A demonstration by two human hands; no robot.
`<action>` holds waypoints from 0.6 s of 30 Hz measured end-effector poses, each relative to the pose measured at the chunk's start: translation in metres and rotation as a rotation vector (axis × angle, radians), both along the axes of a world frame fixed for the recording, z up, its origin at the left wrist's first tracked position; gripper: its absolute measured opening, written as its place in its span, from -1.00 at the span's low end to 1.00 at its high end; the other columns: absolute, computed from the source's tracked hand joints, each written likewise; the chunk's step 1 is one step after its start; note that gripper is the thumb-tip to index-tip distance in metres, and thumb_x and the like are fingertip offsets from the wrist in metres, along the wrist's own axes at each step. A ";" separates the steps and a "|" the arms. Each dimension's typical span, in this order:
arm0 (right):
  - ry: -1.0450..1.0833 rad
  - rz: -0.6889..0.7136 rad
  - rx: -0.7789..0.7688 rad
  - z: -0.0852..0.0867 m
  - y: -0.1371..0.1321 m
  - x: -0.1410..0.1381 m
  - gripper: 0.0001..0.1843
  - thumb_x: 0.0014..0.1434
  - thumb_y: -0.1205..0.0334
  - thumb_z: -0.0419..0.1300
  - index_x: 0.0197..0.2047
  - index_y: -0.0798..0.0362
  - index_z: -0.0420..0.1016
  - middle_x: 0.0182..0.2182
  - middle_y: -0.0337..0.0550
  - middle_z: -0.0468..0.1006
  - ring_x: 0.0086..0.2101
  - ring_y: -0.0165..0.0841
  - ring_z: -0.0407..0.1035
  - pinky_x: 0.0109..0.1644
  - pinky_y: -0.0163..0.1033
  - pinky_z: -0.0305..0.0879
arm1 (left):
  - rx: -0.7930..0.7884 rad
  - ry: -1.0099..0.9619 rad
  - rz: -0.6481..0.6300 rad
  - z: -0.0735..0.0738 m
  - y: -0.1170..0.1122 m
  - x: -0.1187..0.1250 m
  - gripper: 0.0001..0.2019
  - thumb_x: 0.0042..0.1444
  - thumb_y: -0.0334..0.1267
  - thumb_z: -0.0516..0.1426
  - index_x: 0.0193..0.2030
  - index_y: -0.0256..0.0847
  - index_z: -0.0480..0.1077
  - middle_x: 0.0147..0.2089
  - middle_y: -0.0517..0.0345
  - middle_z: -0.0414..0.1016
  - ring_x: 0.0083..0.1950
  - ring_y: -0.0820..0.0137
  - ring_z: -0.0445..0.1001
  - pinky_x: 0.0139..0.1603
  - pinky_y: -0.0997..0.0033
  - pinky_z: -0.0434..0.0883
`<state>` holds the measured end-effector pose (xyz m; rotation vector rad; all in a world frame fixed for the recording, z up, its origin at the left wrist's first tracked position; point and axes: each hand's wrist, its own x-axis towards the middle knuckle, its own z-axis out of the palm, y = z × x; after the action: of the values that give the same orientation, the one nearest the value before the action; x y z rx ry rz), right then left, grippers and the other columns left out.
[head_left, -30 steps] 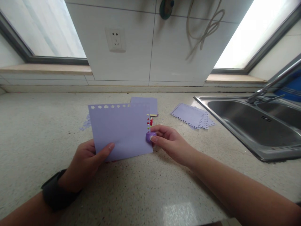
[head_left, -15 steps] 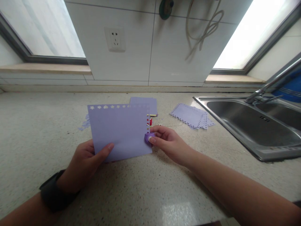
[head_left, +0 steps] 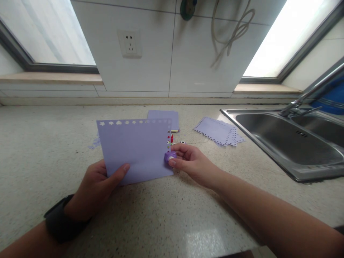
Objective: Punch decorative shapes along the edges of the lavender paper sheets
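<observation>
Head view. Shifted slightly leftward since a second ago: sheet (head_left: 134, 150) and punch (head_left: 170, 156), both at frame centre, held over the counter (head_left: 40, 143). Left hand (head_left: 99, 186) clamped on the sheet's lower left corner, thumb across its front face. Right hand (head_left: 192, 163) pinched shut on the small purple punch, seated on the sheet's right edge near the lower corner. Cut-out shapes along the sheet's top and upper right edges. Behind, second sheet (head_left: 163, 115) flat on the counter; right of centre, stack (head_left: 217, 130) of punched sheets; far right, sink (head_left: 282, 139). Black wristband (head_left: 60, 222) at lower left.
</observation>
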<state>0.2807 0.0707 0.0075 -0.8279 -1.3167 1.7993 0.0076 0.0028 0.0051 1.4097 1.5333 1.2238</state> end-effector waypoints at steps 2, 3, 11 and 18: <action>0.008 0.002 -0.005 -0.001 0.000 0.000 -0.61 0.00 0.14 0.58 -0.15 0.01 0.59 -0.29 -0.22 0.63 -0.32 -0.41 0.48 -0.17 -0.24 0.43 | -0.003 0.011 0.000 0.000 0.000 0.000 -0.83 0.11 0.03 0.35 -0.31 0.03 0.67 -0.25 0.16 0.79 -0.23 0.14 0.72 -0.17 0.25 0.66; 0.012 0.001 -0.006 -0.001 0.000 0.000 -0.61 0.00 0.14 0.58 -0.15 0.01 0.60 -0.29 -0.22 0.63 -0.31 -0.40 0.48 -0.16 -0.23 0.44 | -0.002 0.017 0.000 0.000 0.000 0.000 -0.82 0.10 0.02 0.35 -0.31 0.03 0.67 -0.25 0.16 0.79 -0.23 0.13 0.72 -0.18 0.25 0.66; 0.050 0.015 -0.050 -0.002 -0.001 -0.001 -0.64 -0.02 0.16 0.59 -0.18 0.00 0.62 -0.28 -0.21 0.63 -0.29 -0.38 0.48 -0.10 -0.20 0.44 | 0.005 0.007 0.003 0.002 0.001 0.004 -0.86 0.09 0.00 0.36 -0.32 0.04 0.67 -0.26 0.17 0.78 -0.24 0.13 0.72 -0.18 0.24 0.66; 0.114 0.042 -0.066 -0.004 0.000 -0.003 -0.71 0.01 0.18 0.58 -0.21 0.03 0.67 -0.26 -0.18 0.65 -0.27 -0.39 0.50 -0.05 -0.20 0.43 | 0.023 0.062 -0.005 0.001 0.000 0.002 -0.86 0.12 -0.01 0.34 -0.31 0.04 0.66 -0.24 0.18 0.79 -0.23 0.13 0.71 -0.17 0.25 0.65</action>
<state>0.2781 0.0706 0.0038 -0.7270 -1.2153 1.9026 0.0091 0.0027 0.0064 1.4781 1.5608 1.2084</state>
